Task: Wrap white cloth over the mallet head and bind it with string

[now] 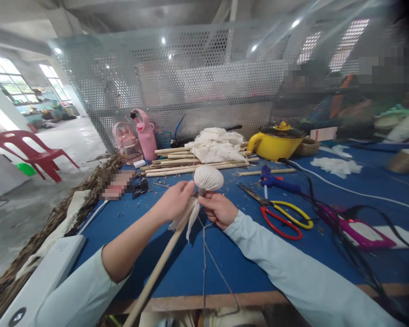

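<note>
A round, white cloth-wrapped head (209, 178) sits on the end of a wooden stick (158, 265), its gathered cloth tail hanging below the neck. My left hand (174, 200) is closed at the neck from the left, its thumb and fingers on the bunched cloth. From the right, my right hand (221, 210) is closed in a pinch just under the ball. A thin grey string (205, 259) hangs in a loop from the neck beside my right fingers, down past the table edge. The fingertips partly hide what each hand grips.
Scissors (276, 213), a blue glue gun (276, 180) and a purple device (356, 229) with cables lie right on the blue table (259, 277). Behind are wooden sticks (177, 169), white cloth (218, 144) and a yellow pot (280, 143). A white case (51, 272) lies left.
</note>
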Motion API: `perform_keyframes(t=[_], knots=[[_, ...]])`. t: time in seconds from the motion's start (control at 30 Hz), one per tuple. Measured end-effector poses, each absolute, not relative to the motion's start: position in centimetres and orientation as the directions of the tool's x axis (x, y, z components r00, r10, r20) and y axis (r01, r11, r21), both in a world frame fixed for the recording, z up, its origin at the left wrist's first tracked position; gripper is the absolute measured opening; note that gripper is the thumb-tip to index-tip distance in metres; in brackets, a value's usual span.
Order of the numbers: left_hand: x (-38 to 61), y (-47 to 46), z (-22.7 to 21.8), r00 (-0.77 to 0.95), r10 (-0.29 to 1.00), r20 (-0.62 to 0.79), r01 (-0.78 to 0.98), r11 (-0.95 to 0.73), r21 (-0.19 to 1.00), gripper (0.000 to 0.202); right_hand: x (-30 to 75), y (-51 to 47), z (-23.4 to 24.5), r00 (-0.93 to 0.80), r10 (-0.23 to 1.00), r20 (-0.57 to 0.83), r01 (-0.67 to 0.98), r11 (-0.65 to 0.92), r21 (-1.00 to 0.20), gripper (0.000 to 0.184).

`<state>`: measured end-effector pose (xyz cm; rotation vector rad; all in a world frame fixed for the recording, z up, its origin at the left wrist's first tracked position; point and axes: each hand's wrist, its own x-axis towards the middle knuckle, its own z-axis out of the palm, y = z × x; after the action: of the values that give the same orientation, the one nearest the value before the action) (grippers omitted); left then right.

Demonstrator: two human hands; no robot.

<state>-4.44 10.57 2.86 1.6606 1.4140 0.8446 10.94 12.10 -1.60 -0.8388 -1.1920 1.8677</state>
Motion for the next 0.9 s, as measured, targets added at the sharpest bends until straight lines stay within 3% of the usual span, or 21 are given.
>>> perform_keyframes(t=[0.07, 0.13, 0.23, 0.33, 0.5, 0.67, 0.77, 0.9], knots=[[-3.2, 9.3, 3.0, 0.221, 0.975, 0.032, 0.587, -0.159, 0.794, 0.045, 10.8, 12.0, -1.5, -0.485, 0.868, -0.105, -0.247, -0.251, -0.936, 0.034], [-2.3, 8.3, 2.5, 0.246, 0.969, -0.011, 0.586, -0.139, 0.799, 0.045, 10.9, 12.0, -1.5, -0.467, 0.88, -0.084, -0.247, -0.221, -0.944, 0.033], [-2.0, 7.6, 1.3, 0.271, 0.959, -0.083, 0.438, -0.047, 0.898, 0.045, 11.3, 12.3, -1.6, -0.439, 0.895, -0.074, -0.185, -0.171, -0.968, 0.033], [-2.4, 7.4, 0.2, 0.273, 0.954, -0.12, 0.303, 0.033, 0.952, 0.019, 11.8, 12.6, -1.7, -0.417, 0.909, -0.008, -0.1, -0.055, -0.993, 0.031], [-2.8, 7.3, -0.6, 0.206, 0.96, -0.188, 0.201, 0.147, 0.969, 0.033, 11.8, 12.5, -1.5, -0.419, 0.9, 0.123, -0.014, 0.128, -0.992, 0.031], [-3.1, 7.6, -0.5, 0.207, 0.929, -0.305, 0.022, 0.307, 0.951, 0.035, 11.8, 11.9, -0.9, -0.289, 0.94, 0.18, 0.109, 0.219, -0.97, 0.027], [-3.3, 7.6, -0.1, 0.263, 0.912, -0.314, -0.071, 0.343, 0.937, 0.036, 11.9, 11.8, -0.9, -0.307, 0.94, 0.151, 0.03, 0.168, -0.985, 0.027], [-4.1, 7.4, 0.6, 0.461, 0.833, -0.307, -0.244, 0.451, 0.858, 0.034, 11.8, 12.0, -1.2, -0.428, 0.904, -0.005, -0.189, -0.095, -0.977, 0.033]])
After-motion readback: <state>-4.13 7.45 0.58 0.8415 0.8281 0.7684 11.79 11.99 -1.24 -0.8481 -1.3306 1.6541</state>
